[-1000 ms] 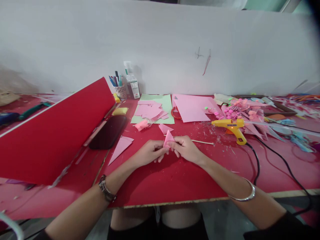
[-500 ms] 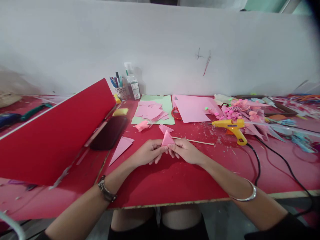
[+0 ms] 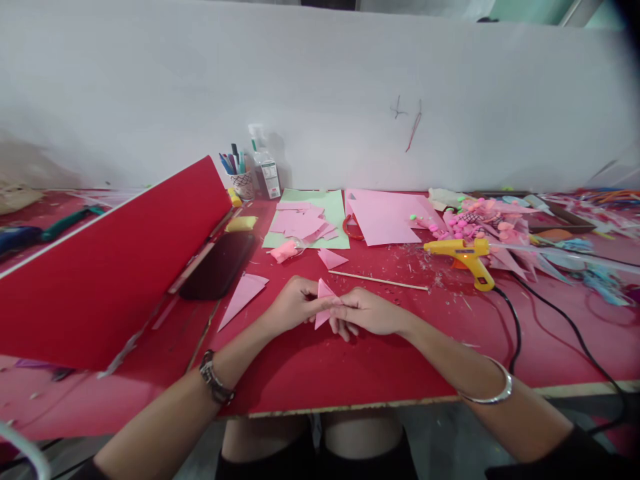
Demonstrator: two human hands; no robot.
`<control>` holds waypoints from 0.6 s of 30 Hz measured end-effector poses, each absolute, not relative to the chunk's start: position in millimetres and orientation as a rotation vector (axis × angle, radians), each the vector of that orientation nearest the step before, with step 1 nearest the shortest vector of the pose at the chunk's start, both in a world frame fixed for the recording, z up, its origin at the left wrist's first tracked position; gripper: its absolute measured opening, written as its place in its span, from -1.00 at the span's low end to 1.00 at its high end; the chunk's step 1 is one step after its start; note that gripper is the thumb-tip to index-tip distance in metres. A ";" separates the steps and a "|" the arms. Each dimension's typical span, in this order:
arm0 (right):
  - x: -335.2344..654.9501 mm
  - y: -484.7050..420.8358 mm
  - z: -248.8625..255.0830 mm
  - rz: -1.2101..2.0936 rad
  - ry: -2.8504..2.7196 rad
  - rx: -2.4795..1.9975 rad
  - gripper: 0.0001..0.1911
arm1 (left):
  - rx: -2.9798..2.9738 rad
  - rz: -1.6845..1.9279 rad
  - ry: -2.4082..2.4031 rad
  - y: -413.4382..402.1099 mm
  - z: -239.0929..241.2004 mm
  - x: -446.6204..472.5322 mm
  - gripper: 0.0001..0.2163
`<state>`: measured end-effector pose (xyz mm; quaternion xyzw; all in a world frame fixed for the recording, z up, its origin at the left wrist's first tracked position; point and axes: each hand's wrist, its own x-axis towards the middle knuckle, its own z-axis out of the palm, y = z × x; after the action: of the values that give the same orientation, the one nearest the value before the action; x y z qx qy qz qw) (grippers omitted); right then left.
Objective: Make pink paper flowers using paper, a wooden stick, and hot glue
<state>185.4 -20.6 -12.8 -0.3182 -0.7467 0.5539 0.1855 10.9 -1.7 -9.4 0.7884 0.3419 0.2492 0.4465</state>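
A small folded piece of pink paper is held between my two hands above the red table. My left hand pinches it from the left, thumb across its front. From the right, my right hand grips it too, with thumb and fingertips meeting at its edge; part of the paper is hidden behind the thumbs. Just beyond my hands lie a thin wooden stick and a small pink paper piece. A pink paper triangle rests left of my left hand.
A yellow glue gun with a black cord lies at the right, before a pile of pink paper cones. Pink sheets lie at the back. A red board leans left beside a dark phone; a pen cup stands behind.
The folded pink paper has turned from pointing upward to a narrower, tilted position and come slightly lower and nearer. Both hands have shifted with it, uncovering the stick's left end.
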 end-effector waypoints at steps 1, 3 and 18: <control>185.7 -20.5 -13.0 1.592 -2.097 -0.880 -0.58 | 1.957 0.665 0.849 -2.0 -8.7 11.3 -0.68; 186.8 -20.0 -13.5 1.649 -2.102 -0.854 -0.58 | 1.967 0.779 0.892 -2.4 -7.5 11.7 -0.71; 186.6 -19.4 -14.2 1.614 -2.011 -0.894 -0.59 | 1.904 0.836 1.098 -2.9 -6.2 11.4 -0.52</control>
<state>186.6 -19.4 -14.2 -0.3208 -0.7211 0.5789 0.2047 11.4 -2.9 -6.2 0.7474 0.4308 0.3283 0.3848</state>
